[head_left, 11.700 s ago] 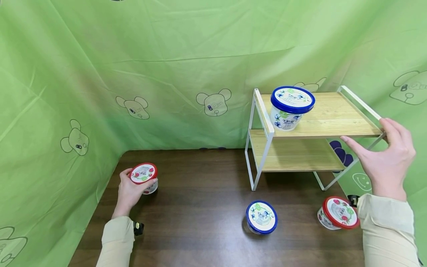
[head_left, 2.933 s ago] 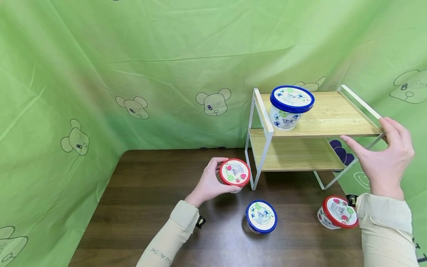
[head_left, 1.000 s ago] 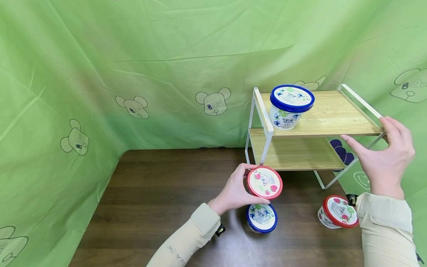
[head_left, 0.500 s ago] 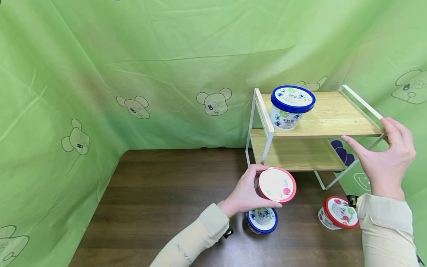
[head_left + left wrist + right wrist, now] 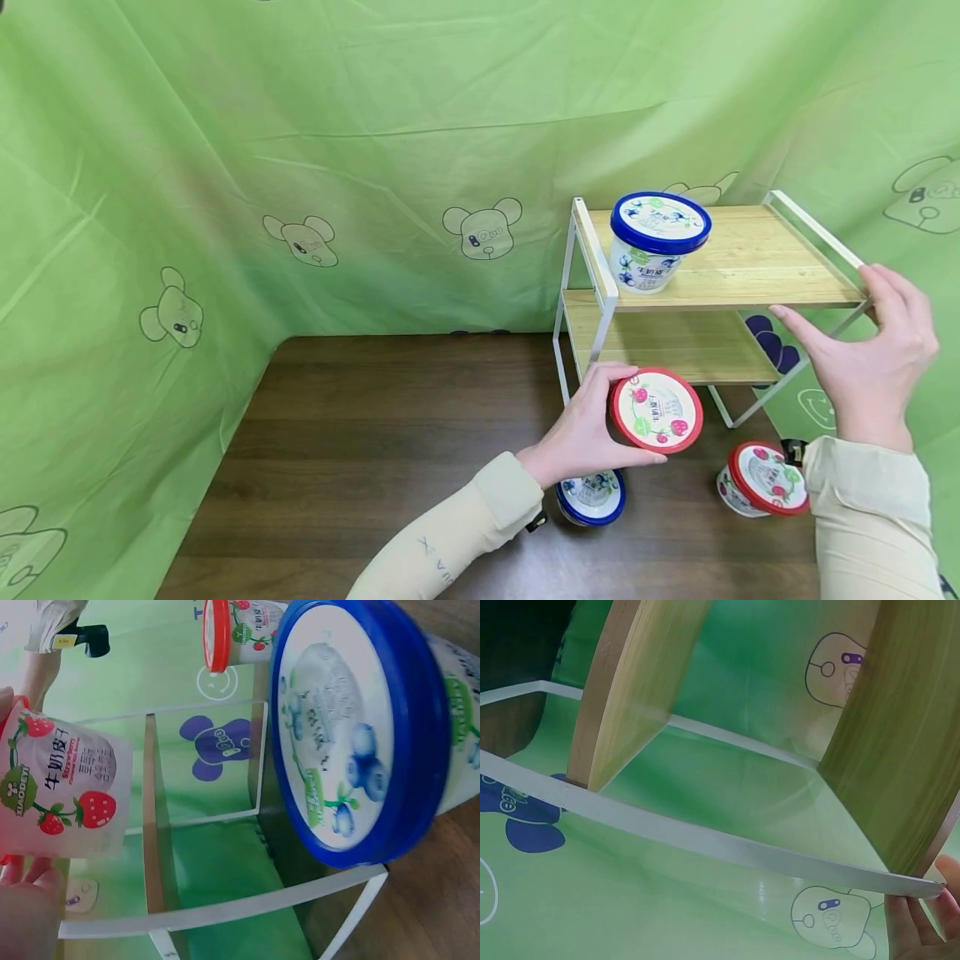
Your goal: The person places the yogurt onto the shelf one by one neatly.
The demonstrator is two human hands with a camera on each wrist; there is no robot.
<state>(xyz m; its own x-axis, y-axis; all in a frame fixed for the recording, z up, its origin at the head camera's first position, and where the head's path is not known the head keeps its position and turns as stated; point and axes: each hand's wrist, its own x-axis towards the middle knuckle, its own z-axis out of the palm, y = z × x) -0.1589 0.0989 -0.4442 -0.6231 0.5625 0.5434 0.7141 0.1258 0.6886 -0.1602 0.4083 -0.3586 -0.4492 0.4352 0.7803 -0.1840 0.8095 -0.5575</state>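
Note:
A tub with a red lid and strawberry print (image 5: 656, 412) is gripped by my left hand (image 5: 588, 429), thumb on the near side and fingers on the far side. It is held in the air before the two-tier rack (image 5: 757, 258). In the left wrist view, strawberries show on the side of this tub (image 5: 67, 787). My right hand (image 5: 877, 354) holds the rack's front right corner; the right wrist view shows the fingers (image 5: 907, 926) at the white frame's end. A blue-lidded blueberry tub (image 5: 592, 504) stands on the table, partly hidden by my left hand.
Another blue-lidded tub (image 5: 656, 250) stands on the rack's upper board at the left. A second red-lidded tub (image 5: 765, 479) is on the table beside my right sleeve. Green printed cloth (image 5: 390, 167) hangs behind the brown table (image 5: 375, 450).
My left hand has carried the strawberry tub from the table's far left rightward, past the blue-lidded tub, to the rack's front. My right hand has stayed on the rack corner.

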